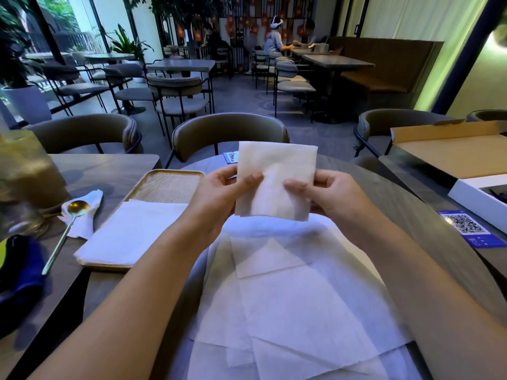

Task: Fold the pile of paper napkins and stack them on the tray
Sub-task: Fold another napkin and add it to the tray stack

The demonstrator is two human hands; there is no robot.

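Both hands hold one paper napkin [275, 181] up off the round table [428, 215], at about 12 o'clock from the loose pile of unfolded napkins [288, 297] spread flat in front of the person. The left hand [219, 198] pinches the napkin's left edge, thumb on the near face; the right hand [323, 196] pinches the right edge the same way. The sheet appears already folded into a small square and stands roughly upright between them.

It looks very light, thin and limp, likely to sag or flutter if held by one corner, and easy to tear or crumple under a hard squeeze. A gentle pinch at opposite edges, close to the fold line, should keep the layers aligned.

The wooden tray [167, 185] sits at about 10 o'clock from the hands, with a stack of folded napkins [129, 231] covering its near half. Carrying the square over flat should stop it springing open.
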